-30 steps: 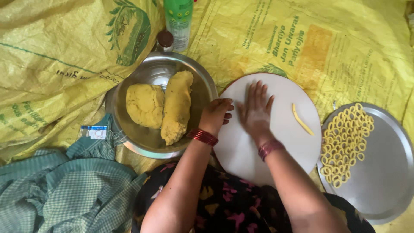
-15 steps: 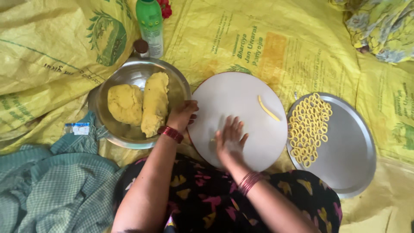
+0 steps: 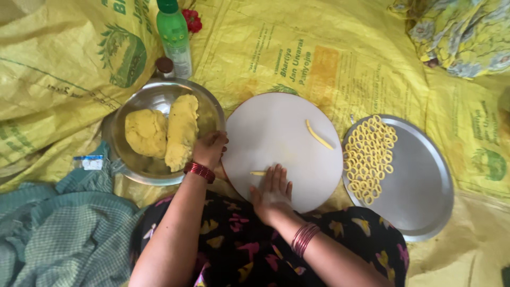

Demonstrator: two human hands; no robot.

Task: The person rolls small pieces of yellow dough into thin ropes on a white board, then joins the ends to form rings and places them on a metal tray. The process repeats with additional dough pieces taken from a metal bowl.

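**Rolling dough on a round board**

The right hand (image 3: 272, 190) lies flat on the white round board (image 3: 276, 133), fingers spread and pressed down on a thin dough roll (image 3: 257, 173) that pokes out at its left side. The left hand (image 3: 209, 149) is curled with the fingers bent in, and rests at the edge of the steel bowl (image 3: 212, 106), just beside the board. Both wrists wear red bangles.

Everything sits on yellow sacks (image 3: 319, 53) spread over the floor. A green checked cloth (image 3: 58, 228) lies at the left, and a green bottle (image 3: 175, 36) stands behind the bowl.

The bowl holds two big yellow dough lumps (image 3: 162, 133). Another dough stick (image 3: 319, 135) lies on the board. The steel plate (image 3: 419, 180) at the right holds many small dough rings (image 3: 369, 157).
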